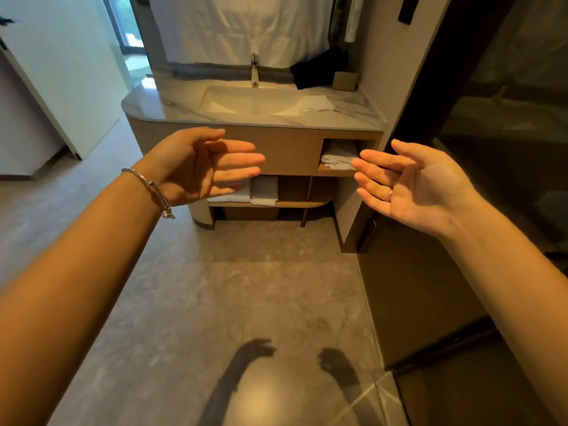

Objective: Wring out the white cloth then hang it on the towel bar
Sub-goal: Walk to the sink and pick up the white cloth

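Both arms are stretched out ahead of the person, palms turned toward each other. The left hand [196, 167] has its fingers [242, 158] straight and loosely spread, holding nothing; the right hand [421, 189] is the same, empty, with a ring on one finger.

The white cloth [316, 103] lies folded flat on the marble counter [338, 116], just beside the right edge of the sink basin [246, 101], with the faucet [254, 70] behind the basin. Neither hand is anywhere near it yet, so nothing of the task looks begun.

I can't make out a towel bar for certain; something pale hangs high on the right wall, too small to tell.

The cloth should be soft and limp, heavier if soaked, and likely to drip. I'd take it at both short ends over the basin, then twist the ends opposite ways.
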The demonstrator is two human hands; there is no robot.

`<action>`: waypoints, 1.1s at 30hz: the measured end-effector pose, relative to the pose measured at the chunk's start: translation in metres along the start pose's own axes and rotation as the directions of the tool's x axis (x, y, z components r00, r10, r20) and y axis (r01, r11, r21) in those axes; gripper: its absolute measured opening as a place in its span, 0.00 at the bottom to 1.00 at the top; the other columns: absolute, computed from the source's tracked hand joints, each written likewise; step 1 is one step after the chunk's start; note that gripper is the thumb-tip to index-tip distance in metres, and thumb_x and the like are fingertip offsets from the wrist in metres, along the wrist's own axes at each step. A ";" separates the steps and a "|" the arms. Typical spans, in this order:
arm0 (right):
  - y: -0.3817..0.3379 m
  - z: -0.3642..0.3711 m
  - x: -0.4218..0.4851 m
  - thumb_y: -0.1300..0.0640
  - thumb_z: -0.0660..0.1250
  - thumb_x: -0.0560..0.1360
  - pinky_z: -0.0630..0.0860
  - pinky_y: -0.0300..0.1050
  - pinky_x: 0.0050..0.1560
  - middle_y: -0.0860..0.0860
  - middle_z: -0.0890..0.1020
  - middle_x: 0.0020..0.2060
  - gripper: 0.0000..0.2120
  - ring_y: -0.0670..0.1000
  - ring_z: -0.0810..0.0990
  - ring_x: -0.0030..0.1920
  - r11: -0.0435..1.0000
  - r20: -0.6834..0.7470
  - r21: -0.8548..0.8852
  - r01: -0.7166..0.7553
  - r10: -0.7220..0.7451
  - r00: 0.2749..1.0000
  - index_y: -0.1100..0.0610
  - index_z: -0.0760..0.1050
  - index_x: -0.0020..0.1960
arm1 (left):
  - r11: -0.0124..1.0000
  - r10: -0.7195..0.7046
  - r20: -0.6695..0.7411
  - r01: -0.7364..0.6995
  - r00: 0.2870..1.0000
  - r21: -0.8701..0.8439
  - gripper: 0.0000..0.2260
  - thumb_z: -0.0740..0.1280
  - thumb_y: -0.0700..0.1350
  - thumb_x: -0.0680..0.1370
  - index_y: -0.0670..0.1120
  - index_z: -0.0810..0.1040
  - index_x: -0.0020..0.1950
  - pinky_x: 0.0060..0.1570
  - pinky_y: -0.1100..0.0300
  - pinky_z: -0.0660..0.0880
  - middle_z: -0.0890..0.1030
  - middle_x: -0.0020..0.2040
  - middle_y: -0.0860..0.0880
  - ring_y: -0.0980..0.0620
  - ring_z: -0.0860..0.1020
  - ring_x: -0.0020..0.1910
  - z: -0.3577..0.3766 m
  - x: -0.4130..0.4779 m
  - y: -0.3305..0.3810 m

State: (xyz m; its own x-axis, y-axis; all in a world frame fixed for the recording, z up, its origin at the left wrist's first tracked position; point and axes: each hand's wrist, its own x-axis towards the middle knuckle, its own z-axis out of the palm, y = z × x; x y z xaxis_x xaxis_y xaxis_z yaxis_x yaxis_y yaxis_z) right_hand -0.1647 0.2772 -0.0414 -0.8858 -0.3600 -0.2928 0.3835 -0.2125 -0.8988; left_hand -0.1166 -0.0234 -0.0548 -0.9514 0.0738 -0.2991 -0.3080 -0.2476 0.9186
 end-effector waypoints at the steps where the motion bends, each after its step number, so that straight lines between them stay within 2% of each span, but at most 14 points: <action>1: 0.004 -0.002 0.006 0.49 0.61 0.75 0.82 0.46 0.45 0.53 0.87 0.45 0.15 0.51 0.85 0.45 1.000 0.006 0.005 -0.021 0.021 1.000 0.56 0.81 0.49 | 1.000 -0.012 0.002 0.012 1.000 -0.009 0.17 0.58 0.52 0.76 0.47 0.83 0.50 0.43 0.54 0.81 0.84 0.54 0.47 0.48 0.81 0.53 -0.002 0.004 -0.006; 4: 0.015 -0.002 0.027 0.49 0.61 0.75 0.82 0.45 0.44 0.53 0.87 0.45 0.15 0.50 0.85 0.44 0.993 0.004 0.016 -0.118 0.118 0.993 0.57 0.81 0.49 | 0.994 -0.064 0.025 0.066 0.998 -0.084 0.16 0.62 0.52 0.71 0.47 0.83 0.51 0.49 0.52 0.80 0.83 0.55 0.47 0.48 0.81 0.55 -0.011 0.016 -0.017; 7: 0.022 0.002 0.052 0.49 0.61 0.75 0.82 0.43 0.42 0.52 0.87 0.44 0.14 0.49 0.85 0.42 0.982 -0.012 0.016 -0.190 0.190 0.982 0.57 0.81 0.49 | 0.976 -0.089 0.047 0.096 0.995 -0.194 0.17 0.64 0.51 0.69 0.46 0.82 0.52 0.49 0.52 0.80 0.83 0.56 0.47 0.48 0.80 0.55 -0.025 0.030 -0.020; 12: 0.027 0.012 0.092 0.50 0.62 0.74 0.81 0.39 0.36 0.52 0.87 0.41 0.13 0.48 0.85 0.37 0.977 -0.014 0.079 -0.199 0.201 0.980 0.56 0.82 0.47 | 0.954 -0.089 -0.014 0.081 0.996 -0.287 0.15 0.63 0.49 0.68 0.44 0.84 0.49 0.46 0.50 0.81 0.86 0.48 0.47 0.50 0.83 0.48 -0.049 0.061 -0.020; 16: 0.025 0.025 0.122 0.51 0.62 0.74 0.79 0.37 0.33 0.51 0.87 0.37 0.13 0.47 0.84 0.34 0.973 -0.027 0.133 -0.190 0.195 0.980 0.57 0.82 0.47 | 0.925 -0.086 -0.003 0.079 0.996 -0.372 0.14 0.63 0.47 0.68 0.43 0.84 0.47 0.47 0.50 0.81 0.86 0.43 0.49 0.52 0.83 0.42 -0.065 0.083 -0.016; 26: 0.015 0.037 0.189 0.51 0.63 0.73 0.75 0.34 0.28 0.50 0.83 0.33 0.13 0.46 0.79 0.30 0.964 -0.022 0.151 -0.219 0.225 0.974 0.57 0.84 0.42 | 0.936 -0.100 -0.007 0.092 0.995 -0.341 0.14 0.63 0.47 0.67 0.43 0.84 0.45 0.46 0.52 0.80 0.85 0.38 0.49 0.52 0.83 0.37 -0.082 0.151 -0.003; 33: -0.006 0.028 0.250 0.52 0.62 0.73 0.67 0.34 0.25 0.50 0.80 0.31 0.12 0.45 0.74 0.27 0.960 0.004 0.149 -0.235 0.237 0.971 0.58 0.82 0.46 | 0.925 -0.096 -0.007 0.087 0.995 -0.371 0.14 0.62 0.47 0.67 0.44 0.84 0.43 0.47 0.53 0.80 0.85 0.38 0.49 0.53 0.83 0.36 -0.088 0.219 0.014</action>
State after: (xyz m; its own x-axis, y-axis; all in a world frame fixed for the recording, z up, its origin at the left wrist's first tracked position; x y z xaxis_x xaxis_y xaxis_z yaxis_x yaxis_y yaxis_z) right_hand -0.3812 0.1626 -0.0998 -0.7686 -0.4034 -0.4965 0.6156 -0.2549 -0.7457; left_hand -0.3283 -0.0958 -0.1300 -0.9172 0.0901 -0.3880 -0.3649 -0.5807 0.7277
